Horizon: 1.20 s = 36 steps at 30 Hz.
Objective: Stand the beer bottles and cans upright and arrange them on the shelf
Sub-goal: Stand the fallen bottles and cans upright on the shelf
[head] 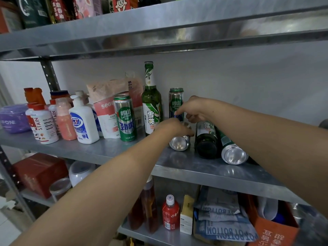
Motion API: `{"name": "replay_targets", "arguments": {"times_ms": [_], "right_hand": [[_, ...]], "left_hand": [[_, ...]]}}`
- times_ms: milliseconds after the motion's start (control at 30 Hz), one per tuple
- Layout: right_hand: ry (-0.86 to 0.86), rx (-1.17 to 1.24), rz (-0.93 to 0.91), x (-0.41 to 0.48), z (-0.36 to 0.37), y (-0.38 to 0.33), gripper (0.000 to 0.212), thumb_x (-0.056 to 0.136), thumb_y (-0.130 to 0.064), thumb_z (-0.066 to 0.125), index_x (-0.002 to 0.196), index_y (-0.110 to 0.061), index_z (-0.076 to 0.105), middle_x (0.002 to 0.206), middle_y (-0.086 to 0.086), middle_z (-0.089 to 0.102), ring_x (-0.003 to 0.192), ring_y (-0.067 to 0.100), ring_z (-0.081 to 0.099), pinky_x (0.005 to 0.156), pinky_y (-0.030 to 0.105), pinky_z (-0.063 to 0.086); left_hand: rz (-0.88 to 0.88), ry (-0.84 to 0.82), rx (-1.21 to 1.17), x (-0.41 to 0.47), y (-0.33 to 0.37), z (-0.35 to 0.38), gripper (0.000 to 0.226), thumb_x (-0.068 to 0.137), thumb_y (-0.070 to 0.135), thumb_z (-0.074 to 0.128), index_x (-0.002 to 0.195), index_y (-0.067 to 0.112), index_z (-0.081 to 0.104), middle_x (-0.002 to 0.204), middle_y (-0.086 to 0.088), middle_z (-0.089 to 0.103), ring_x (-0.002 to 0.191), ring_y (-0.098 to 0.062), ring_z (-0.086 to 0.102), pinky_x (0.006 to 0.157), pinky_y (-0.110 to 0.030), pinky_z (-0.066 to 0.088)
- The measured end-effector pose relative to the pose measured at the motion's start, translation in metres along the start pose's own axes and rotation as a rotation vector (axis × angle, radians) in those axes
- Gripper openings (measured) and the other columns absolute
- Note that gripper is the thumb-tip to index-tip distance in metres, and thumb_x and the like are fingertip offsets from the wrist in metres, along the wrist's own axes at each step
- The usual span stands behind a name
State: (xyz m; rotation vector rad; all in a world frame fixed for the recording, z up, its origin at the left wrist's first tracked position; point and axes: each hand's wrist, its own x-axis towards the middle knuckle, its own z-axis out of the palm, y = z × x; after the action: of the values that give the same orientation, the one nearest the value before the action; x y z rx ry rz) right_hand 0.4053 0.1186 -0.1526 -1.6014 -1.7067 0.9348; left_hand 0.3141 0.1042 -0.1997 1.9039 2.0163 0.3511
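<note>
On the middle metal shelf [110,153] a green Laoshan can [125,118], a green Snow beer bottle [151,103] and a second green can [175,102] further back stand upright. To their right a can [179,143], a green bottle [206,139] and another can [233,153] lie on their sides, bases toward me. My left hand [173,127] is curled over the top of the leftmost lying can. My right hand [192,109] is beside the rear upright can, fingertips against its side, not wrapped around it.
Left of the beer stand a white pump bottle [83,121], stain-remover bottles [44,126], a pink refill pouch [106,110] and a purple tub [13,118]. The shelf above [159,23] hangs low over the bottle top. Bottles, papers and boxes fill the shelf below.
</note>
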Motion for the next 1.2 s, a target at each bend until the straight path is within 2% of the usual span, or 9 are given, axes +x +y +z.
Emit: {"name": "replay_targets", "arguments": {"times_ms": [233,333,400,533,633,700,833,1033,1200], "right_hand": [[-0.019,-0.015,0.026,0.007,0.007,0.006,0.047,0.082,-0.021,0.076,0.119,-0.001,0.055,0.103,0.018,0.059,0.093,0.025,0.062,0.090,0.036,0.054],[-0.056,-0.007,0.034,0.009,0.004,0.005,0.023,0.084,-0.016,0.073,0.098,-0.001,0.061,0.085,0.014,0.060,0.061,0.017,0.055,0.063,0.027,0.052],[-0.053,0.030,0.033,0.008,-0.001,0.005,0.018,0.085,-0.012,0.071,0.094,-0.003,0.059,0.084,0.012,0.061,0.061,0.016,0.057,0.052,0.023,0.049],[-0.089,0.079,0.038,0.010,-0.008,0.007,0.042,0.082,-0.023,0.076,0.116,-0.005,0.058,0.109,0.013,0.067,0.096,0.025,0.067,0.086,0.038,0.057],[-0.193,0.122,0.051,0.003,-0.007,0.006,0.037,0.087,-0.023,0.071,0.118,-0.007,0.057,0.104,0.011,0.069,0.094,0.024,0.068,0.084,0.039,0.057],[-0.186,0.133,0.024,0.000,-0.005,0.007,0.040,0.083,-0.020,0.075,0.117,-0.006,0.059,0.103,0.011,0.071,0.094,0.026,0.070,0.086,0.043,0.057],[-0.046,0.117,-0.068,0.000,0.005,0.009,0.052,0.068,-0.016,0.085,0.112,-0.006,0.061,0.098,0.012,0.073,0.084,0.027,0.072,0.072,0.043,0.061],[0.111,0.004,-0.184,-0.004,0.026,0.009,0.045,0.062,-0.018,0.087,0.095,-0.012,0.057,0.097,0.009,0.067,0.089,0.024,0.067,0.072,0.038,0.059],[0.122,-0.029,-0.201,-0.002,0.038,0.012,0.061,0.057,-0.019,0.089,0.107,-0.010,0.055,0.097,0.007,0.065,0.088,0.023,0.064,0.060,0.027,0.051]], "left_hand": [[0.028,0.081,-0.230,-0.002,-0.014,0.001,0.059,0.067,0.046,0.072,0.114,0.013,0.057,0.102,-0.010,0.064,0.093,-0.030,0.064,0.082,-0.042,0.058],[0.054,0.135,-0.341,-0.002,-0.021,0.002,0.057,0.064,0.045,0.072,0.109,0.013,0.061,0.096,-0.009,0.066,0.087,-0.029,0.065,0.077,-0.041,0.059],[0.077,0.173,-0.441,-0.003,-0.024,0.003,0.054,0.064,0.046,0.074,0.103,0.010,0.062,0.094,-0.010,0.067,0.085,-0.028,0.065,0.076,-0.039,0.059],[0.177,0.263,-0.671,-0.003,-0.032,0.010,0.068,0.053,0.053,0.074,0.107,0.013,0.062,0.096,-0.005,0.071,0.086,-0.022,0.068,0.082,-0.041,0.058],[0.291,0.315,-0.802,-0.005,-0.039,0.018,0.045,0.075,0.033,0.077,0.112,0.012,0.061,0.100,-0.005,0.071,0.090,-0.020,0.069,0.087,-0.044,0.056],[0.333,0.305,-0.857,-0.005,-0.044,0.022,0.050,0.079,0.030,0.076,0.121,0.012,0.056,0.107,-0.005,0.070,0.096,-0.019,0.068,0.089,-0.044,0.055],[0.343,0.316,-0.823,-0.005,-0.052,0.022,0.061,0.077,0.029,0.079,0.129,0.013,0.053,0.113,-0.003,0.069,0.101,-0.018,0.067,0.092,-0.043,0.054],[0.277,0.499,-0.665,-0.008,-0.059,0.022,0.040,0.075,0.026,0.079,0.110,0.016,0.063,0.102,-0.001,0.072,0.096,-0.020,0.067,0.087,-0.041,0.055],[0.220,0.517,-0.546,-0.012,-0.066,0.022,0.032,0.077,0.031,0.077,0.105,0.021,0.068,0.097,0.001,0.073,0.094,-0.019,0.067,0.084,-0.039,0.055]]}}
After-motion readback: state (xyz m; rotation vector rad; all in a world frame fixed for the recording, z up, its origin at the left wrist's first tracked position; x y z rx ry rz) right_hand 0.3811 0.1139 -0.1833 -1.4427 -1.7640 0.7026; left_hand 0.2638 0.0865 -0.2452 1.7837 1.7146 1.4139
